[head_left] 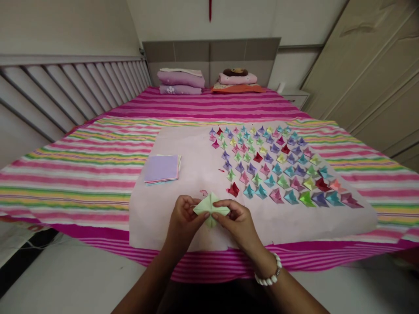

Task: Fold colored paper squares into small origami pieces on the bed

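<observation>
A pale green sheet of origami paper (209,204), creased and folded into a diamond-like shape, is held above the white paper sheet (183,144) near its front edge. My left hand (186,218) pinches its left side, thumb on the near face. On the other side my right hand (237,220) grips it between thumb and index finger, with a white beaded bracelet (269,272) on that wrist. Parts of the fingers behind the paper are hidden. Just right of my hands lies a dark red folded paper piece (234,189).
Rows of small colourful folded paper pieces (276,169) cover the sheet's right side. A stack of square papers (162,168), lilac on top, lies at left. The sheet rests on a striped bed cover (98,174). Folded bedding (181,80) sits by the headboard (209,52).
</observation>
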A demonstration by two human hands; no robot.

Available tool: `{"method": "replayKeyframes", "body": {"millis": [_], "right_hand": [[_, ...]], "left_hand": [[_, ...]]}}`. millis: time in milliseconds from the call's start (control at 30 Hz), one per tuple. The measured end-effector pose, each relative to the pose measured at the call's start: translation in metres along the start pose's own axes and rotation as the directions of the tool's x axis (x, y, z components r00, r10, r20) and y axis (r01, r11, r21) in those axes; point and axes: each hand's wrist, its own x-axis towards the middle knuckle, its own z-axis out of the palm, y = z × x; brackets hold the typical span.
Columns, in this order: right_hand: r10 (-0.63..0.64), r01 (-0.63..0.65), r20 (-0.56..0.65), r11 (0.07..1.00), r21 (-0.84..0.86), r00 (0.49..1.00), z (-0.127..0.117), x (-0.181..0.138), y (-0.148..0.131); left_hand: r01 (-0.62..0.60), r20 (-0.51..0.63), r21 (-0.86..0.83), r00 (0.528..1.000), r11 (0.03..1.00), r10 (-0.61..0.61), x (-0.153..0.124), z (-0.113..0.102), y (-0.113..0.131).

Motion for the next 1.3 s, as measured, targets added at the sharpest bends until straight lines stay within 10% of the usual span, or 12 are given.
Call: {"method": "replayKeyframes", "body": {"millis": [267, 833, 1067, 1300], "right_hand": [[0.003, -0.003, 0.041, 1.000, 0.003, 0.999, 0.001, 0.000, 0.000], [-0.276, 0.289, 0.093, 0.934, -0.208, 0.957, -0.004, 0.001, -0.003], [-0.381, 0.410, 0.158, 0.876, -0.254, 0.911, -0.006, 0.001, -0.013], [-0.162, 0.158, 0.085, 0.986, 0.048, 0.983, -0.002, 0.004, -0.004]], "left_hand": [[-0.204, 0.313, 0.266, 0.943, 0.942, 0.116, 0.001, -0.010, 0.004], [-0.364, 0.223, 0.465, 0.930, 0.807, 0.290, 0.003, -0.013, 0.000], [-0.230, 0.229, 0.416, 0.963, 0.880, 0.143, 0.002, -0.012, 0.011], [0.219, 0.090, -0.020, 0.972, 0.976, -0.216, 0.000, -0.008, 0.000]]}}
